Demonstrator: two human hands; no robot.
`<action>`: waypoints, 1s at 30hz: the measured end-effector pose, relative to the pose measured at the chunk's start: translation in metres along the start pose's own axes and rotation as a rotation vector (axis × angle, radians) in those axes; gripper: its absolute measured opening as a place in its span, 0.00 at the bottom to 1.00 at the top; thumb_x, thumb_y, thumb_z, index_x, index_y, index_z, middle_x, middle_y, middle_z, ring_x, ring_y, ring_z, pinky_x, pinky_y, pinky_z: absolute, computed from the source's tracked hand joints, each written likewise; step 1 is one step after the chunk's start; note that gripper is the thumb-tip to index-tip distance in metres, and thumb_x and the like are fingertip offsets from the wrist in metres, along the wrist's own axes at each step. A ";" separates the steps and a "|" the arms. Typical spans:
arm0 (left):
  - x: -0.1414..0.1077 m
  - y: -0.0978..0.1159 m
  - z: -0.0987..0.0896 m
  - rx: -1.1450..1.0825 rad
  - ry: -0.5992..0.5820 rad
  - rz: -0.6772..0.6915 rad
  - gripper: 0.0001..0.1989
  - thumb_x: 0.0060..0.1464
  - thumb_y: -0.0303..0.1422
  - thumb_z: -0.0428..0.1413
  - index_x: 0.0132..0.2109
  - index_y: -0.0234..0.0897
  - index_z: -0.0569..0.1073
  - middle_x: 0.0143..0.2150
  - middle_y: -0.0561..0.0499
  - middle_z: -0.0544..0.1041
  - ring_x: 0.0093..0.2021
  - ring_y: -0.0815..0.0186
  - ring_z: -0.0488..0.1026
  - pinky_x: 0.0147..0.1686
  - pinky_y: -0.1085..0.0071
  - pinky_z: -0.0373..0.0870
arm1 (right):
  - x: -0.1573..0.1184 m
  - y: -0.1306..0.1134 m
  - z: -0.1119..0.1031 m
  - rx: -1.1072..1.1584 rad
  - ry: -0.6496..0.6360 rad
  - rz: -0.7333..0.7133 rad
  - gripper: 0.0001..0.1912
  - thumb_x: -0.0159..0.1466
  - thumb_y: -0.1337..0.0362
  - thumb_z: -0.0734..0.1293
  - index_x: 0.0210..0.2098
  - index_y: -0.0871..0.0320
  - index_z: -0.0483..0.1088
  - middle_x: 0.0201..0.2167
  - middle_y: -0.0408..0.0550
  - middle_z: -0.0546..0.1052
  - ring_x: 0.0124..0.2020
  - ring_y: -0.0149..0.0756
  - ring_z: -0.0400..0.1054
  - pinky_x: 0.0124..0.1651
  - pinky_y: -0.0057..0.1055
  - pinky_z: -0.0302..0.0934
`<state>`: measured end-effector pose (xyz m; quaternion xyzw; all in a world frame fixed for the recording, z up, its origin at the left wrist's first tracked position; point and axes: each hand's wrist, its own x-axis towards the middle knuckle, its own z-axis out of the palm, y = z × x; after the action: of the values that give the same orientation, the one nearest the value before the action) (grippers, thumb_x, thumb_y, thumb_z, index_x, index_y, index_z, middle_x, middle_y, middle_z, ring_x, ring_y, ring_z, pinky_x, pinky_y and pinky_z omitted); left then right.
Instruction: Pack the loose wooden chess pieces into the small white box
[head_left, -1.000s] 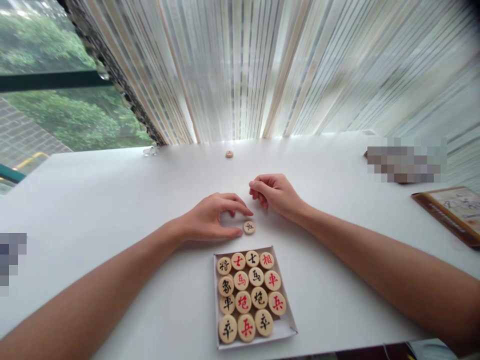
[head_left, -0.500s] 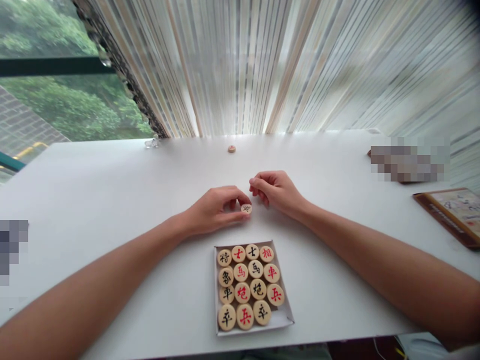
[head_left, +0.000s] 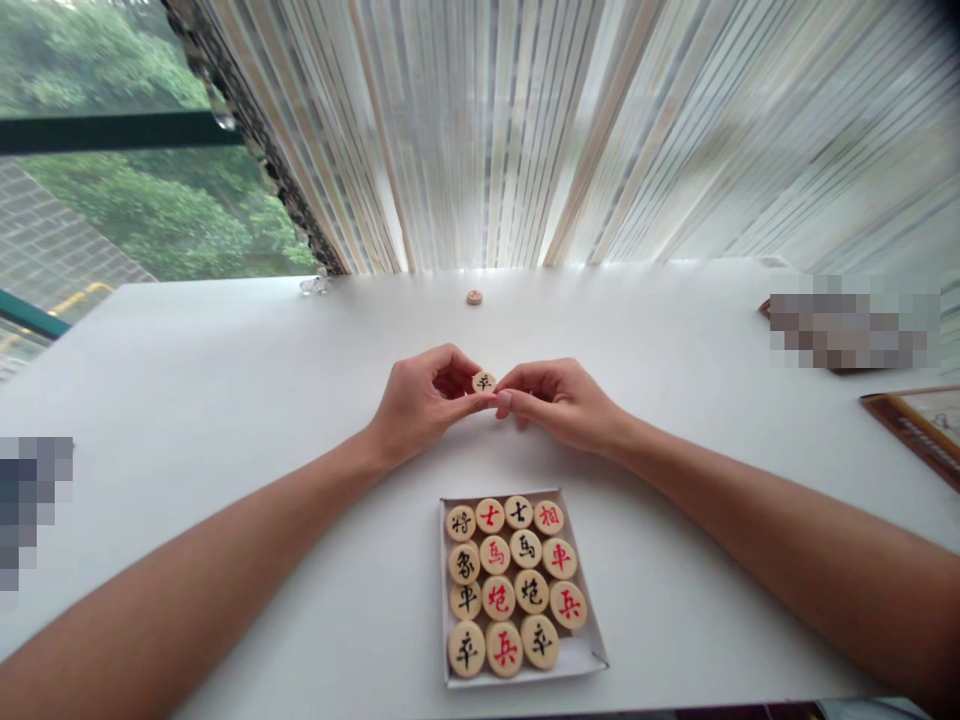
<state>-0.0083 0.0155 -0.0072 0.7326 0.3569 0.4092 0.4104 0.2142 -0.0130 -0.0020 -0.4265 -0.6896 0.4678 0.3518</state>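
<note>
Between its thumb and fingers my left hand (head_left: 429, 400) grips a round wooden piece (head_left: 484, 382) with a black character, held above the white table. My right hand (head_left: 559, 400) is closed, its thumb and fingertips meeting my left fingertips just at the right of that piece; whether it holds anything is hidden. Nearer to me, an open white box (head_left: 583, 652) holds rows of round pieces with red or black characters. Its near right corner has no piece.
Farther back on the white table (head_left: 225, 380) lies a single piece (head_left: 474, 298). A small clear object (head_left: 315, 286) is at the back left. A brown-edged flat item (head_left: 919, 430) lies at the right. Striped curtains (head_left: 480, 130) hang behind.
My left hand has risen slightly with the piece, which is now turned more upright. My right hand has come in to meet it. The view has shifted slightly.
</note>
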 end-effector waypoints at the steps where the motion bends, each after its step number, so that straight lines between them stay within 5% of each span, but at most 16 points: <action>1: -0.001 0.000 0.000 0.014 -0.005 0.004 0.23 0.47 0.47 0.75 0.38 0.33 0.78 0.32 0.47 0.81 0.30 0.67 0.75 0.30 0.72 0.72 | 0.000 0.000 0.001 0.007 0.004 0.001 0.25 0.65 0.44 0.73 0.37 0.63 0.81 0.31 0.51 0.82 0.27 0.30 0.69 0.30 0.26 0.61; 9: -0.002 0.002 0.000 0.008 -0.080 0.066 0.21 0.47 0.41 0.76 0.39 0.33 0.77 0.32 0.49 0.80 0.30 0.68 0.74 0.31 0.73 0.72 | 0.000 -0.003 0.003 0.054 0.029 0.010 0.24 0.64 0.44 0.74 0.36 0.63 0.80 0.28 0.49 0.80 0.26 0.29 0.69 0.29 0.25 0.60; 13: 0.002 0.004 -0.001 -0.133 -0.148 -0.024 0.17 0.54 0.40 0.72 0.42 0.32 0.80 0.35 0.46 0.81 0.32 0.68 0.77 0.30 0.75 0.74 | -0.001 -0.001 0.004 0.071 0.065 -0.002 0.24 0.62 0.45 0.76 0.36 0.63 0.79 0.29 0.49 0.80 0.26 0.28 0.68 0.28 0.25 0.60; 30: 0.003 0.004 -0.001 -0.268 -0.120 0.003 0.07 0.56 0.31 0.71 0.43 0.35 0.87 0.39 0.46 0.86 0.40 0.65 0.83 0.43 0.74 0.81 | -0.003 0.005 0.009 0.212 0.133 -0.062 0.22 0.61 0.48 0.78 0.39 0.62 0.78 0.29 0.49 0.81 0.26 0.31 0.76 0.27 0.26 0.72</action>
<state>-0.0068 0.0171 -0.0028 0.6948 0.2728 0.4091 0.5248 0.2087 -0.0177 -0.0095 -0.3957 -0.6243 0.4976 0.4540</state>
